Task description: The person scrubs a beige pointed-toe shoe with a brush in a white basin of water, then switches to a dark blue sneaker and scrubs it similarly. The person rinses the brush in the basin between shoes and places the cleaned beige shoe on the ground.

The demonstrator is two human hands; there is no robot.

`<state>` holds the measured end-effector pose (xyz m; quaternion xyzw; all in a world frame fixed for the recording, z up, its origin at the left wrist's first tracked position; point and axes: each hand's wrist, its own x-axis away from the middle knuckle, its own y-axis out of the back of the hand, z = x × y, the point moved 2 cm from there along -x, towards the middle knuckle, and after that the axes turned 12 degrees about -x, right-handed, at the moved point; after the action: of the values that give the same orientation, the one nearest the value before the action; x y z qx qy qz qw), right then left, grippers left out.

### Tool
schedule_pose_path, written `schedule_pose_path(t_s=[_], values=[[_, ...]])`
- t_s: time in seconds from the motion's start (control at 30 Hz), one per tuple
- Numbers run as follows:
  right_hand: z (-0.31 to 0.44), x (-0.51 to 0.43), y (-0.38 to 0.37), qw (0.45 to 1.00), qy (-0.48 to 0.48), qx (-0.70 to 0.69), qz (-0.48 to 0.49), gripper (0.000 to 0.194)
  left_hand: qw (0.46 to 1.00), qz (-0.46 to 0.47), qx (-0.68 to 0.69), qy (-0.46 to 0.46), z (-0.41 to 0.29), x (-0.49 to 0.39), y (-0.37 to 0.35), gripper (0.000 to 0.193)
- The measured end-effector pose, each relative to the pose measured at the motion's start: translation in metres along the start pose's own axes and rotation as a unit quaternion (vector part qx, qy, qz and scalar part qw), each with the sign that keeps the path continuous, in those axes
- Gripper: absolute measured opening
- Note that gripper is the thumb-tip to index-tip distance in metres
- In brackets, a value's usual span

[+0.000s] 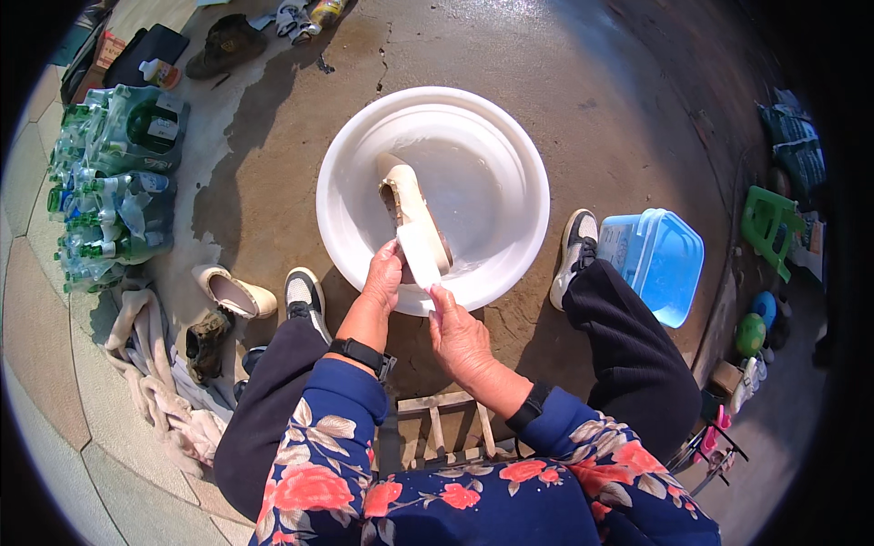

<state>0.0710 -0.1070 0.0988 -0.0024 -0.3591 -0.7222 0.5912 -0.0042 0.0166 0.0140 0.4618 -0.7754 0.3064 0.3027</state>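
A large white plastic basin (pixel 529 205) stands on the ground between my feet, apparently with shallow water in it. Inside it a beige flat shoe (pixel 411 193) with small studs along its edge lies tilted on its side. Over the rear part of the shoe lies a thin white strip (pixel 419 254), paper or cloth, I cannot tell which. My left hand (pixel 384 276) pinches the strip's left side, its lower fingers hidden. My right hand (pixel 461 338) grips the strip's lower end between thumb and forefinger, above the basin's near rim. A matching beige shoe (pixel 235 292) rests outside, left of my foot.
Shrink-wrapped green bottles (pixel 119 184) stand on the left, above a heap of pale cloth (pixel 160 389). Blue plastic tubs (pixel 659 263) sit beside my right foot. A green stool (pixel 768 228) is farther right. A dark boot (pixel 229 44) lies at the far left.
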Motion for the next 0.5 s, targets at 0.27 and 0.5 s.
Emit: schedule_pose_path(t_s=[0.27,0.5], values=[[0.017,0.022,0.036,0.991,0.028,0.13,0.033,0.046,0.977,0.032,0.21,0.007,-0.009,0.005,-0.013,0.028],[0.02,-0.016,0.063,0.966,0.18,0.059,-0.176,0.039,0.915,-0.02,0.382,0.129,-0.045,0.006,-0.04,0.028]])
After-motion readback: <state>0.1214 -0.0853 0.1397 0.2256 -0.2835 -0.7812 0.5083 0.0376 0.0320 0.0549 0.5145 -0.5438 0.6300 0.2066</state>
